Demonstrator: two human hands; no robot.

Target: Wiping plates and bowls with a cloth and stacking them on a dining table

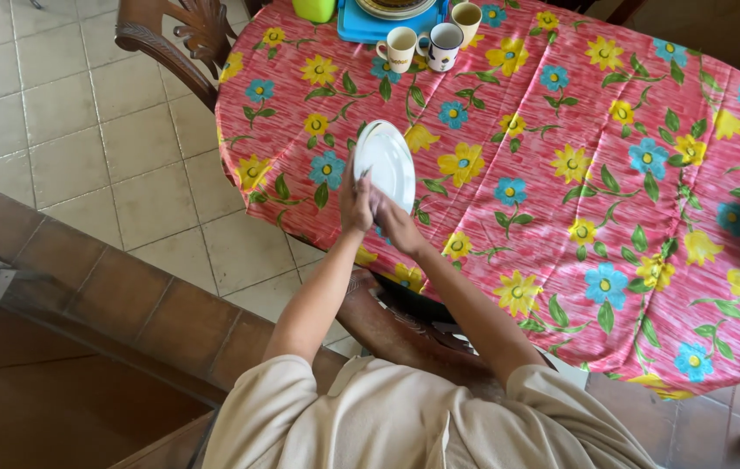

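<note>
Both hands meet at the near rim of a white plate [385, 161], tilted above the floral bench [561, 174]. The left hand [355, 201] and right hand [396, 224] each have their grip closed on its lower edge; the plate extends away from them.

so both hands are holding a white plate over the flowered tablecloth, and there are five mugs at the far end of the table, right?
Not quite: the head view shows three mugs at the far end, not five. The rest holds: the left hand and right hand hold a white plate over the flowered tablecloth.
</note>
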